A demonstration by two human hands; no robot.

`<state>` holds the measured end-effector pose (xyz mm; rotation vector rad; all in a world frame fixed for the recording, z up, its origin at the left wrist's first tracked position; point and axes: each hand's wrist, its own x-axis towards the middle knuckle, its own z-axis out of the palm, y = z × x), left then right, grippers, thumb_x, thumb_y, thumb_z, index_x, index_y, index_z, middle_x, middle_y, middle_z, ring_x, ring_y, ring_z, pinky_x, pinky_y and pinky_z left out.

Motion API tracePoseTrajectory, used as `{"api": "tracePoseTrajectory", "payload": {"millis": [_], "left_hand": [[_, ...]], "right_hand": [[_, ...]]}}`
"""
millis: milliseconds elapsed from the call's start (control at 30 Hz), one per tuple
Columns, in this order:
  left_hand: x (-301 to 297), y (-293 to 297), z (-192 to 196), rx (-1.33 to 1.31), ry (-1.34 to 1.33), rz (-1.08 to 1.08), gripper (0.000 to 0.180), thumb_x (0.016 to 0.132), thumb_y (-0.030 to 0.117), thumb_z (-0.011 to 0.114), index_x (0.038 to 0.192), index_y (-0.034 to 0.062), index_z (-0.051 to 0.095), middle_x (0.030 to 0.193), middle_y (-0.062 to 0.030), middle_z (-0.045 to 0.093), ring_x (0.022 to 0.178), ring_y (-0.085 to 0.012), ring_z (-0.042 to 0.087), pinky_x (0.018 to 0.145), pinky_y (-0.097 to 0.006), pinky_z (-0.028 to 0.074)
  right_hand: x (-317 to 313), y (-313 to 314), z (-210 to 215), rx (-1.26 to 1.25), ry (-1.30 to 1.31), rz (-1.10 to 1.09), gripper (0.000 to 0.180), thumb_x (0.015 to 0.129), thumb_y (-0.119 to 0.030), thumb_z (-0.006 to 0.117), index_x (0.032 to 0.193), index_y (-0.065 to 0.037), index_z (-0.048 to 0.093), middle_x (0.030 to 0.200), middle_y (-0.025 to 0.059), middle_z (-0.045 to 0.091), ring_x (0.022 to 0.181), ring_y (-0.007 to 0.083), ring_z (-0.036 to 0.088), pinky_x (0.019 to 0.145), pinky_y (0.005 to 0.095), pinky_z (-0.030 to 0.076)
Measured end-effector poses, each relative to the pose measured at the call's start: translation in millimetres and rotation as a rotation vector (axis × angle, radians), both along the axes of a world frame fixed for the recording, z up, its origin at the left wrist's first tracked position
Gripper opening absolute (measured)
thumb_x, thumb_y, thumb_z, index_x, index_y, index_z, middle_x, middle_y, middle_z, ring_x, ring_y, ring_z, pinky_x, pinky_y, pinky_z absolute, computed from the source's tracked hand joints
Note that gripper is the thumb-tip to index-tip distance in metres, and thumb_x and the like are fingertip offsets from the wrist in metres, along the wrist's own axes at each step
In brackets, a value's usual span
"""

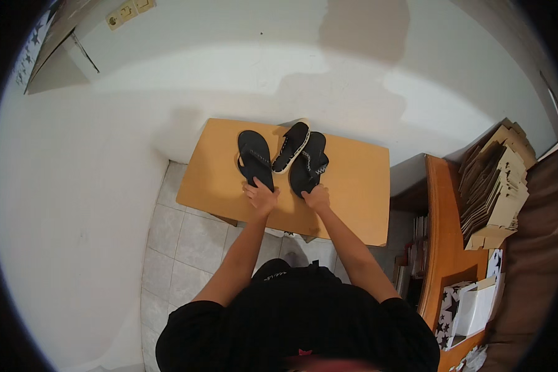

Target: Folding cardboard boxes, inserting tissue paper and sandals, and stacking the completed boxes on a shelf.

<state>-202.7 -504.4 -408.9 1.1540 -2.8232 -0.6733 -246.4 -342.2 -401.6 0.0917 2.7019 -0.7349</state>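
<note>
Two black flip-flops and a black slide sandal rest close together on a light wooden table (359,186). My left hand (261,196) grips the heel end of the left flip-flop (252,143), thumb on top. At the heel of the right flip-flop (300,180), which has a braided-looking strap, my right hand (317,197) has its fingers closed on the edge. Between them the slide sandal (294,141), with a thick cream sole edge, sits tilted and hides part of the right flip-flop. Both flip-flops point their toes toward the wall.
A white wall (229,80) stands right behind the table. To the right is a wooden cabinet (439,217) carrying a stack of folded cardboard boxes (496,192) and a star-patterned box (449,310). Grey tiles (195,239) cover the floor. Wall sockets (128,12) are at the upper left.
</note>
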Motion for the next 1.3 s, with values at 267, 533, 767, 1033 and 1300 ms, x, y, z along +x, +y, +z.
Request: {"api": "tracePoseTrajectory", "payload": {"millis": [267, 533, 767, 1033, 1300], "left_hand": [[14, -11, 30, -0.012, -0.020, -0.037, 0.096, 0.069, 0.040, 0.066, 0.138, -0.0007, 0.013, 0.116, -0.0278, 0.040, 0.111, -0.0400, 0.038, 0.090, -0.046, 0.037], [6, -38, 80, 0.511, 0.419, 0.034, 0.083, 0.078, 0.037, 0.055, 0.136, -0.0047, 0.013, 0.122, -0.0314, 0.041, 0.109, -0.0399, 0.046, 0.094, -0.040, 0.035], [34, 7, 81, 0.658, 0.698, -0.275, 0.069, 0.082, 0.014, 0.052, 0.136, -0.0007, 0.013, 0.109, -0.0219, 0.047, 0.095, -0.0276, 0.050, 0.085, -0.034, 0.038], [57, 119, 50, 1.011, 0.676, -0.756, 0.067, 0.083, 0.012, 0.049, 0.136, 0.0052, 0.010, 0.095, -0.0130, 0.048, 0.079, -0.0171, 0.047, 0.072, -0.029, 0.040], [66, 226, 6, 1.067, 0.348, -0.565, 0.059, 0.087, 0.028, 0.049, 0.131, 0.0003, 0.019, 0.075, -0.0054, 0.048, 0.056, -0.0086, 0.043, 0.048, -0.022, 0.036]], "right_hand": [[-13, -10, -11, -0.114, -0.091, -0.297, 0.070, 0.060, -0.023, 0.077, 0.109, 0.011, 0.041, 0.103, 0.0253, 0.053, 0.097, 0.0342, 0.056, 0.079, 0.0384, 0.049], [-28, 30, -18, -0.744, 0.248, -0.424, 0.037, 0.077, -0.009, 0.056, 0.107, 0.008, 0.041, 0.085, 0.0231, 0.057, 0.068, 0.0311, 0.063, 0.059, 0.0380, 0.051], [32, 101, 99, -0.675, 0.415, -0.476, 0.025, 0.087, -0.006, 0.045, 0.109, 0.006, 0.040, 0.083, 0.0258, 0.058, 0.073, 0.0366, 0.062, 0.060, 0.0427, 0.050], [124, 152, 108, -0.254, 0.644, -0.470, 0.033, 0.084, -0.001, 0.047, 0.117, 0.002, 0.043, 0.105, 0.0249, 0.055, 0.091, 0.0413, 0.055, 0.077, 0.0429, 0.043], [164, 238, 41, -0.625, 0.534, -0.814, 0.028, 0.089, -0.010, 0.043, 0.115, 0.000, 0.049, 0.099, 0.0229, 0.059, 0.087, 0.0379, 0.060, 0.076, 0.0446, 0.046]]}}
